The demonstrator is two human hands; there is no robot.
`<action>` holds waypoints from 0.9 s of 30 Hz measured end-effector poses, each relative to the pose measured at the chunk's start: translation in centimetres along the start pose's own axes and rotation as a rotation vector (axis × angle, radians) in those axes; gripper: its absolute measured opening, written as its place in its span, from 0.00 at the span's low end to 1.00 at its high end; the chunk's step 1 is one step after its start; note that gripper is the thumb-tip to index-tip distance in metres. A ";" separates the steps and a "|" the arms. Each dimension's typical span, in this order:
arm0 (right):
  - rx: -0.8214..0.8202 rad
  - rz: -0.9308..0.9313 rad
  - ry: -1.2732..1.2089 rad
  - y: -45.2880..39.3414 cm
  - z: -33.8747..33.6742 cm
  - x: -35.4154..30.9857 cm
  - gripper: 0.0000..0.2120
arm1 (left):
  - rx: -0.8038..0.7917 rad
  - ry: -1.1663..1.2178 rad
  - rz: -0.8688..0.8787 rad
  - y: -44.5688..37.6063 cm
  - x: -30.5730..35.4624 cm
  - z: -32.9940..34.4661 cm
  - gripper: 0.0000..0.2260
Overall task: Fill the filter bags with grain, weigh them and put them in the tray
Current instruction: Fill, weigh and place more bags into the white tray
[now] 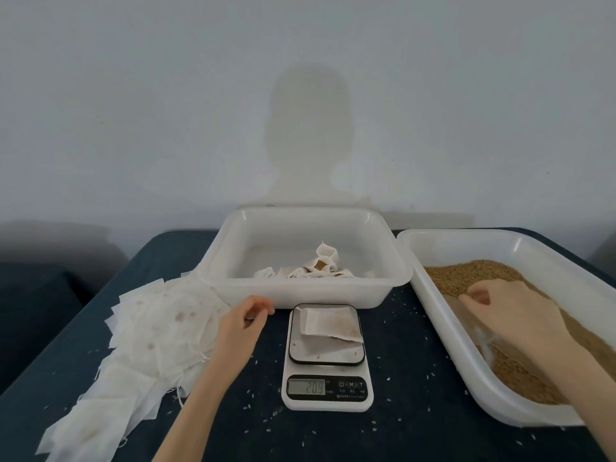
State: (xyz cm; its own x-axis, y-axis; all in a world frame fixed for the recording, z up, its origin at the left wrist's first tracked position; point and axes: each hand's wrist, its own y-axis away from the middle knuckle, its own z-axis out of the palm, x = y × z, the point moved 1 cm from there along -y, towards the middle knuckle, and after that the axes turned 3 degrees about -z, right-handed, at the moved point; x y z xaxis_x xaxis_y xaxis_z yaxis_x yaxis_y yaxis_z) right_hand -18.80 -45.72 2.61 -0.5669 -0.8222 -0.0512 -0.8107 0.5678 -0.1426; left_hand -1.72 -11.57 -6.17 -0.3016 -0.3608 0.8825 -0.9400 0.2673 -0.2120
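Observation:
A filled filter bag point(328, 324) lies on the platform of a small white scale point(327, 391), whose display reads about 20.9. My left hand point(245, 320) hovers just left of the scale with loosely curled fingers and holds nothing. My right hand point(510, 311) is down in the grain tray point(433, 295), fingers and thumb curled together in the brown grain point(466, 275). A white patch shows under its palm. The white tray point(300, 291) behind the scale holds several filled bags point(320, 266). Empty bags point(156, 328) are spread out at the left.
Everything sits on a dark blue table point(410, 435) strewn with loose grains. A plain wall rises behind the trays. The table's left edge runs diagonally past the empty bags.

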 end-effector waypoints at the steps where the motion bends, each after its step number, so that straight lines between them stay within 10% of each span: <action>1: 0.018 -0.011 -0.024 0.3 -0.1 -0.5 0.16 | 0.003 0.002 -0.004 0.0 -0.1 -0.1 0.09; 9: 0.096 -0.221 -0.265 2.8 -1.0 -6.8 0.05 | -0.001 -0.046 0.035 -0.2 0.1 0.1 0.11; 18: -0.066 -0.397 -0.425 4.0 3.8 -13.1 0.08 | -0.369 -0.704 0.453 -3.0 2.4 4.5 0.30; 27: -0.024 -0.415 -0.375 2.1 7.1 -17.7 0.16 | -0.310 -0.701 0.362 -4.1 4.7 5.3 0.15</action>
State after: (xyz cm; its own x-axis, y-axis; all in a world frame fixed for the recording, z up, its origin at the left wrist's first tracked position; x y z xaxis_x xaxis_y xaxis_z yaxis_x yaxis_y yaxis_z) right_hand -9.40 -30.29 -3.85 -0.1126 -0.9322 -0.3439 -0.9603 0.1910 -0.2033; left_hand -0.10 -19.10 -3.35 -0.7011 -0.6487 0.2962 -0.7108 0.6692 -0.2166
